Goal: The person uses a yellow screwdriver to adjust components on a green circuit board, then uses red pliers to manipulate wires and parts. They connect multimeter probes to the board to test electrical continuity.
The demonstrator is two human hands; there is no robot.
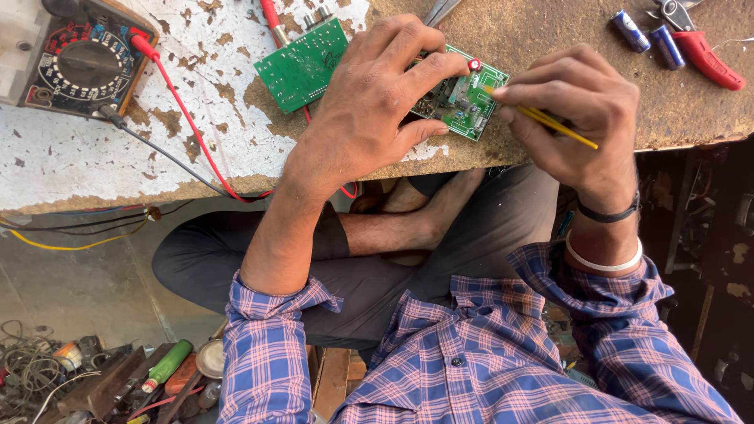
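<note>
My left hand (369, 102) has its fingers curled over a small green board (463, 98), thumb under its near edge, holding it down on the worn table (550, 39) near the front edge; my right hand (581, 110) pinches a thin yellow tool (550, 122) tight, and its tip touches the board's right side. Just left of my hand lies a second green board (302, 67) with a red wire (192, 126) going to a black meter (78, 59) at the far left; two blue batteries (648, 35) and red-handled pliers (707, 55) sit well off to the right.
</note>
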